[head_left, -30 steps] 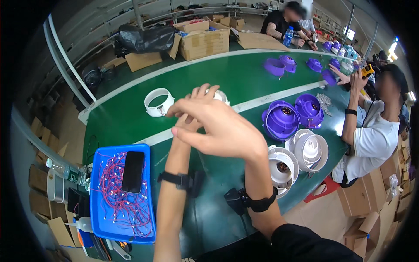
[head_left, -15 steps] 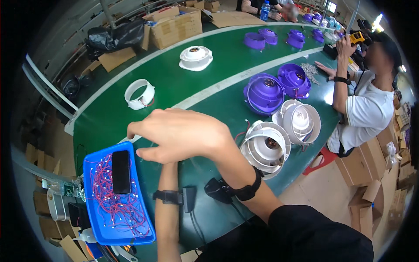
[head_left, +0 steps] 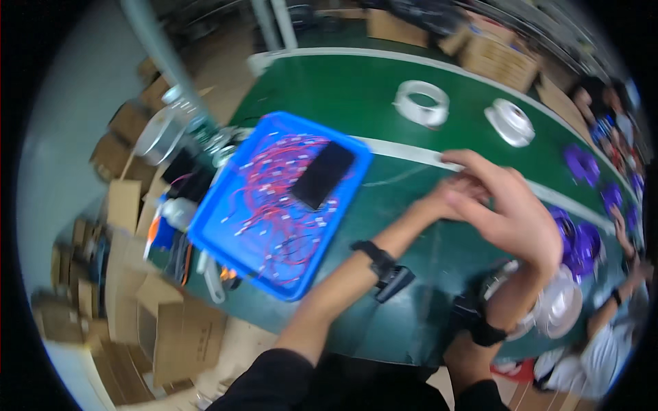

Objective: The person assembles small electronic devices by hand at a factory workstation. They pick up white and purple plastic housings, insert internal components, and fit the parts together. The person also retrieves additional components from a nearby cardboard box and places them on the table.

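My right hand (head_left: 515, 209) hovers above the green table with its thumb and index finger apart, and nothing shows between them. Behind it, my left hand (head_left: 458, 194) is partly covered, its fingers blurred and hidden. The two hands overlap in the picture; I cannot tell whether they touch. Left of them lies a blue tray (head_left: 205, 236) full of thin red wires (head_left: 264, 198) with small white connectors. A black phone (head_left: 323, 175) rests on the wires. White fan-like housings (head_left: 558, 301) sit beside and partly behind my right forearm.
A white ring (head_left: 404, 109) and a white round housing (head_left: 510, 123) stand on the green strip (head_left: 336, 89) beyond. Purple housings (head_left: 581, 250) are at the right, near a co-worker's arm (head_left: 603, 315). Bottles (head_left: 179, 212), tools (head_left: 212, 277) and cardboard boxes (head_left: 181, 335) are at left.
The view has swung left, so the tray appears nearer the middle and the housings farther right. My left hand now shows partly from behind my right. The phone stays in the tray.
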The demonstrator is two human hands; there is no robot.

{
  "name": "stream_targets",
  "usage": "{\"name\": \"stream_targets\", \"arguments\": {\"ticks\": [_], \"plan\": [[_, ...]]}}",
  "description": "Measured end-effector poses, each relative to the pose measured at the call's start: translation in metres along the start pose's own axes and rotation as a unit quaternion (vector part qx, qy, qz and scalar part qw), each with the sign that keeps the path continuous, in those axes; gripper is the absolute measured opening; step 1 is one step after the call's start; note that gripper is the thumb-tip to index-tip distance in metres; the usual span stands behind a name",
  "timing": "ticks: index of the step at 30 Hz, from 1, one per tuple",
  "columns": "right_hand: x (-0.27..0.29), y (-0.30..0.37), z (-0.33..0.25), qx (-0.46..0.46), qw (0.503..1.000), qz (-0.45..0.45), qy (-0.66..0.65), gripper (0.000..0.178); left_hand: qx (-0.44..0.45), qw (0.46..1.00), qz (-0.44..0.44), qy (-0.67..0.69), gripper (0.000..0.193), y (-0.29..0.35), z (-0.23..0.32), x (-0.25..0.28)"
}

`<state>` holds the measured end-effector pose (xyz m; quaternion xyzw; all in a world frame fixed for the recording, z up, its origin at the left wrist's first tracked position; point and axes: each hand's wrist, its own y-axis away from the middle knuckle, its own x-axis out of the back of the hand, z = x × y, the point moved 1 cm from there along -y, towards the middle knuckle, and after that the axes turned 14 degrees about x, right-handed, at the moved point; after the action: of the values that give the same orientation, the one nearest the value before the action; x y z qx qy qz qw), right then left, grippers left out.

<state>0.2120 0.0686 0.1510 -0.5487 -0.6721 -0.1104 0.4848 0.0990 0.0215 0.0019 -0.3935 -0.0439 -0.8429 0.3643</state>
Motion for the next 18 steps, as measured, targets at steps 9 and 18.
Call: {"name": "stream_targets", "arguments": {"ticks": [9,18], "plan": [[0.011,0.007,-0.04,-0.061,0.997,0.003,-0.051,0.049,0.014,0.999,-0.034,0.0,0.038,0.0,0.01,-0.018],[0.006,0.007,-0.047,-0.073,0.997,0.015,-0.035,0.049,0.03,0.998,-0.049,-0.002,0.038,0.016,0.011,-0.015]]}}
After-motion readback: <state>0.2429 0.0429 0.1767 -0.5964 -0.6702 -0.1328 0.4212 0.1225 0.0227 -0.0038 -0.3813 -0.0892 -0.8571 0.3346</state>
